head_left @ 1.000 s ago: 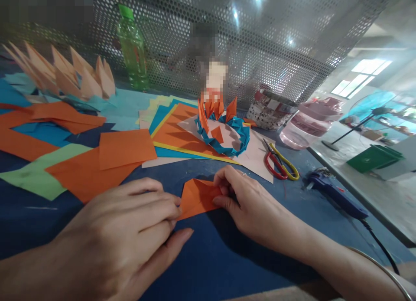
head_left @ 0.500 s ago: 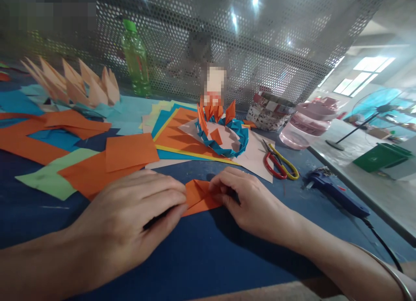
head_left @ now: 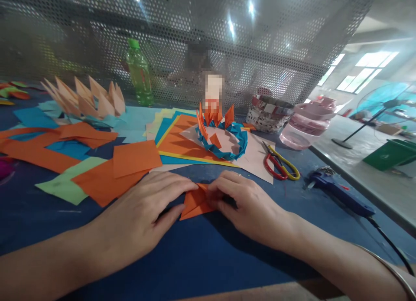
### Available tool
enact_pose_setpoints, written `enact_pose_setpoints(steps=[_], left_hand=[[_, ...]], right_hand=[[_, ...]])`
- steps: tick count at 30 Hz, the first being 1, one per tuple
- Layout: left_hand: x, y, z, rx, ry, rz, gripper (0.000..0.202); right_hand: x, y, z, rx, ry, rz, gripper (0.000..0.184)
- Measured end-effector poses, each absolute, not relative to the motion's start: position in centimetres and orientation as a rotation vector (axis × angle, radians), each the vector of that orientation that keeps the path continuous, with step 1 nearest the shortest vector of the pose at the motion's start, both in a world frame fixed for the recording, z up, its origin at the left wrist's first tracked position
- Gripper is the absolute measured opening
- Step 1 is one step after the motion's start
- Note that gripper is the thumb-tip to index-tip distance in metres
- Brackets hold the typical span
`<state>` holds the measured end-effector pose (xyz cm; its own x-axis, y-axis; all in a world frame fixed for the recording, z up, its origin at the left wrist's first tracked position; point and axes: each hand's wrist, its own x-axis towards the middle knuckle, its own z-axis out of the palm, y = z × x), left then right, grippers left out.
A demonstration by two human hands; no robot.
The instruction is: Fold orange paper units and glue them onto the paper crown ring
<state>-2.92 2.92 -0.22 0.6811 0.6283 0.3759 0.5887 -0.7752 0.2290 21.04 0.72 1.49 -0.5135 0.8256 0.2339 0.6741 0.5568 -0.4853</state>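
A small folded sheet of orange paper (head_left: 196, 204) lies on the blue tabletop between my hands, with crease lines and a raised flap on it. My right hand (head_left: 242, 201) pinches its right side between thumb and fingers. My left hand (head_left: 139, 210) is curved over its left part, the fingertips on the upper edge and the thumb by the left edge. Behind the hands stands a ring of folded blue paper (head_left: 238, 147) with orange points along its far side. A square of orange paper (head_left: 138, 158) lies beyond my left hand, on other orange and green sheets.
Red-and-yellow-handled scissors (head_left: 281, 164) and a blue glue gun (head_left: 342, 190) with its cord lie at right. A pink water jug (head_left: 305, 125), a woven basket (head_left: 269, 112), a green bottle (head_left: 139, 75) and a peach paper crown (head_left: 87, 99) stand behind, before a perforated metal screen (head_left: 169, 27).
My left fingertips have moved right along the orange paper's upper edge, and the thumb has come away from the fingers. The right hand still pinches the right side. The view has shifted slightly.
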Motion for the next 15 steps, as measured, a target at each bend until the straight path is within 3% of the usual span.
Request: enact_pose_setpoints(steps=[6, 9, 15], left_hand=[[-2.88, 3.12, -0.24, 2.712, 1.062, 0.684, 0.032], [-2.84, 3.14, -0.16, 2.698, 1.039, 0.698, 0.034], [-2.7, 3.24, -0.06, 2.704, 1.022, 0.747, 0.032]], right_hand=[[20.82, 0.6, 1.88, -1.102, -2.446, 0.42, 0.005], [20.69, 0.54, 2.06, -1.073, -2.502, 0.372, 0.017], [20.65, 0.67, 1.8, -1.029, -2.574, 0.224, 0.012]])
